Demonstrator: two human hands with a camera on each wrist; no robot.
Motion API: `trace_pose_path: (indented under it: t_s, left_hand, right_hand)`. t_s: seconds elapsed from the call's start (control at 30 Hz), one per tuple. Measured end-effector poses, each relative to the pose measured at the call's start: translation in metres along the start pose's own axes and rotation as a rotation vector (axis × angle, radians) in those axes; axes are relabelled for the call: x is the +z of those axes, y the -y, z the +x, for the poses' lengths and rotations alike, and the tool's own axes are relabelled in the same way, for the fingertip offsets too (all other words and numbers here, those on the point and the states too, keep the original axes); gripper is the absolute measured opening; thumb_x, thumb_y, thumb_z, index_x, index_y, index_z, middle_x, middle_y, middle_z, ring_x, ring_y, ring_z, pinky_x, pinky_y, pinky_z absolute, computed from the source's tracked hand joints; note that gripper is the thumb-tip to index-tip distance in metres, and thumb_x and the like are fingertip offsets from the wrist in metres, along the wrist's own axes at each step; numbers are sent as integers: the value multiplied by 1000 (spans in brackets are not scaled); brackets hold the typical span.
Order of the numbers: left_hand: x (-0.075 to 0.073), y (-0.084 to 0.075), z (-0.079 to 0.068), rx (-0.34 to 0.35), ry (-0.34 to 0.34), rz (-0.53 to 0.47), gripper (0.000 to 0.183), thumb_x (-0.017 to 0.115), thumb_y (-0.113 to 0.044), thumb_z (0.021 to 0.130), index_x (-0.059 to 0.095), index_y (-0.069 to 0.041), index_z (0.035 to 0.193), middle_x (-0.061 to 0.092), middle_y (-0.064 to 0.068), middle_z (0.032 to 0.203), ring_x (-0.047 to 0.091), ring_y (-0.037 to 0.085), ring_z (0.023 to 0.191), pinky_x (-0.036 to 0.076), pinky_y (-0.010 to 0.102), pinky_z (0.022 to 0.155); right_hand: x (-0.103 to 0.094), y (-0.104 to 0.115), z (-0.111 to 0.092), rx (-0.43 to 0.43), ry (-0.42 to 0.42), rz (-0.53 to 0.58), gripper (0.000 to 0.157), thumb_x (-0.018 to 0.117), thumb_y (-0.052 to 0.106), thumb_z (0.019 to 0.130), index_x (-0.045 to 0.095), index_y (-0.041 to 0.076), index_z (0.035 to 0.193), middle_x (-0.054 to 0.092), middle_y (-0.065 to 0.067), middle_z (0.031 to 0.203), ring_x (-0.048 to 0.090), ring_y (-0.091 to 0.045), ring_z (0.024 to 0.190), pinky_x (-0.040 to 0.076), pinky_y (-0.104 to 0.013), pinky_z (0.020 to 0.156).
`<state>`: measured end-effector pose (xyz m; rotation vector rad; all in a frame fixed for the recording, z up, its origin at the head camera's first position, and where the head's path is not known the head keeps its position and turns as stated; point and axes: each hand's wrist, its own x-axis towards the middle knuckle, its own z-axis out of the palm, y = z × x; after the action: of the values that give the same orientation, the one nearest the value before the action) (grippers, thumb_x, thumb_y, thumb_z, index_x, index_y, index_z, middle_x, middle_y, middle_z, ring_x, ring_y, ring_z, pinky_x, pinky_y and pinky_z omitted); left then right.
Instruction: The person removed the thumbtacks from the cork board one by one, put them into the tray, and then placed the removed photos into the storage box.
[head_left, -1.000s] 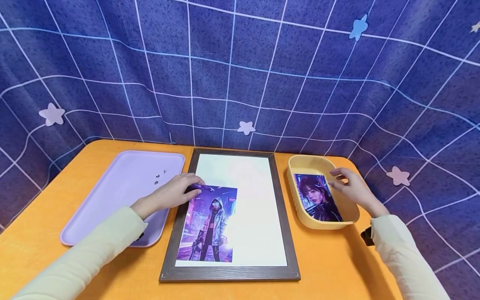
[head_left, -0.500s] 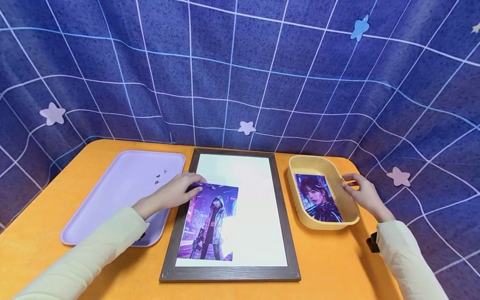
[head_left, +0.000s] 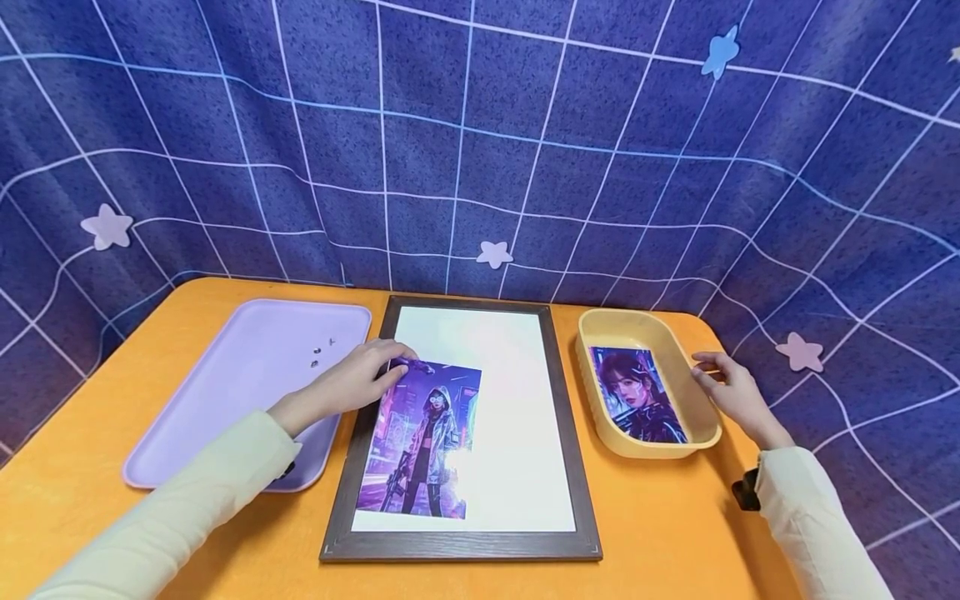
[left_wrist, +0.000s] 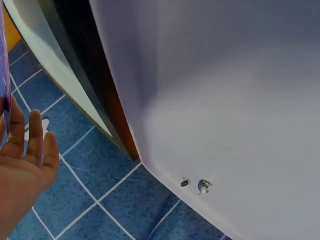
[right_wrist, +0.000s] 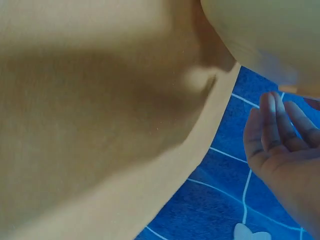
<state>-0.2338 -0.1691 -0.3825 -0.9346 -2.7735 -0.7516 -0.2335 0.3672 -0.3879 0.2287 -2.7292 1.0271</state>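
Observation:
My left hand (head_left: 358, 379) pinches the top left corner of a purple picture print (head_left: 431, 450) of a hooded figure. The print's upper end is raised over the left side of a dark-framed white board (head_left: 517, 417). In the left wrist view only a sliver of the print (left_wrist: 4, 65) shows beside the fingers. At the right rim of a yellow basin (head_left: 626, 325), my right hand (head_left: 735, 396) has loosely bent fingers and holds nothing. The right wrist view shows those fingers (right_wrist: 270, 125) fairly straight, close to the basin's outer wall; contact is unclear. A second picture (head_left: 637, 396) lies inside the basin.
A lilac tray (head_left: 240, 392) lies left of the frame, beneath my left forearm. Several small metal pieces (head_left: 315, 363) rest on its far right part. The orange table (head_left: 660, 517) ends at a blue grid-patterned curtain (head_left: 480, 150) with stars.
My left hand has shifted slightly away from me, and the hooded-figure print has moved up and right, tilting a little. My right hand has withdrawn rightward from over the basin to its rim.

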Motion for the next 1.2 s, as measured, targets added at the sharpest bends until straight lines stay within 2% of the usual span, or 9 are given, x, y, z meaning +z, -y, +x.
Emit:
trace_pose_path:
  t_s: [0.07, 0.23, 0.3, 0.4, 0.53, 0.7, 0.83, 1.2]
  left_hand:
    - [-1, -1, 1, 0, -1, -3, 22, 52, -14, 91, 60, -8, 111, 64, 8, 108, 56, 27, 106, 42, 46, 92]
    - [-4, -4, 6, 7, -5, -22, 21, 52, -13, 91, 61, -8, 110, 64, 7, 108, 56, 26, 104, 43, 45, 92]
    - [-5, -6, 8, 8, -7, -29, 21, 52, -13, 91, 61, -8, 110, 65, 7, 108, 57, 25, 104, 43, 44, 92]
    - [-8, -8, 11, 5, -10, -30, 21, 51, -13, 92, 61, -8, 110, 64, 7, 109, 56, 26, 105, 42, 44, 93]
    - [-10, -12, 14, 7, -16, -34, 21, 51, -13, 92, 61, -9, 110, 64, 7, 109, 56, 26, 106, 41, 45, 94]
    - [-12, -14, 17, 10, -27, -33, 22, 50, -14, 92, 60, -10, 111, 64, 7, 110, 55, 26, 107, 40, 46, 95]
    - [-13, -17, 20, 11, -35, -30, 22, 49, -14, 93, 60, -10, 112, 64, 7, 111, 54, 26, 107, 39, 46, 95]
    - [-20, -27, 30, 16, -55, -44, 22, 48, -16, 93, 61, -12, 111, 64, 5, 111, 55, 25, 108, 38, 45, 96]
  right_hand:
    - [-1, -1, 0, 44, 30, 52, 33, 48, 13, 93, 50, -11, 116, 59, -17, 95, 48, 10, 74, 43, -12, 64]
    - [-7, -8, 0, 169, 140, 231, 42, 41, 20, 96, 41, -12, 125, 55, 16, 90, 53, 6, 78, 48, -19, 67]
    - [-8, -12, 1, 200, 181, 310, 44, 40, 21, 97, 38, -12, 126, 54, 22, 91, 55, 6, 81, 48, -19, 69]
    - [-9, -18, 1, 231, 219, 423, 38, 42, 22, 97, 42, -4, 125, 56, 21, 92, 56, 4, 82, 48, -18, 71]
    - [-9, -21, 1, 262, 231, 548, 26, 47, 22, 95, 50, 9, 117, 58, 16, 93, 56, 2, 82, 47, -17, 70]
    - [-9, -23, 0, 281, 235, 655, 22, 49, 19, 94, 52, 13, 115, 60, 16, 95, 56, 1, 80, 46, -17, 67]
    - [-7, -23, 0, 289, 235, 702, 21, 49, 18, 94, 53, 13, 114, 60, 14, 94, 55, -1, 78, 45, -17, 65]
    - [-5, -23, -1, 289, 240, 738, 21, 48, 16, 94, 53, 14, 115, 60, 14, 95, 52, -2, 74, 40, -17, 60]
